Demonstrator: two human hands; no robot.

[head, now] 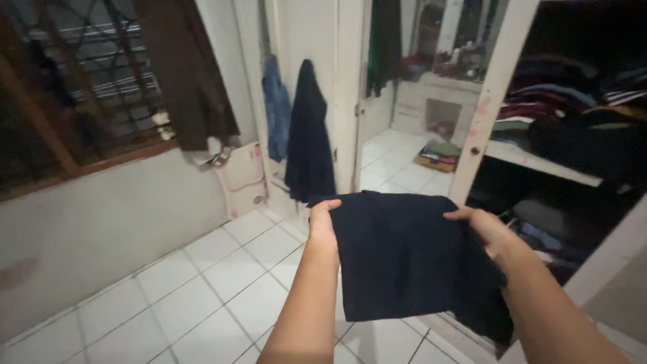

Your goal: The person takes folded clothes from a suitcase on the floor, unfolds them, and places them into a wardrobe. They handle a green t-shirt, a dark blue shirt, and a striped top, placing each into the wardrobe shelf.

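Both hands are holding a folded dark cloth (pixel 401 259) up above the white tiles (pixel 202 290), beside an open wardrobe (pixel 566 135). The left hand (pixel 322 219) is pinching its upper left edge, fingers closed; the right hand (pixel 486 229) is gripping the upper right edge, cloth hanging below both.

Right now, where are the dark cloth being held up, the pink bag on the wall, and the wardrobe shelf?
dark cloth (pixel 397 256), head view, middle of the fabric.
pink bag (pixel 240 174), head view, its front panel.
wardrobe shelf (pixel 539 163), head view, its white front edge.
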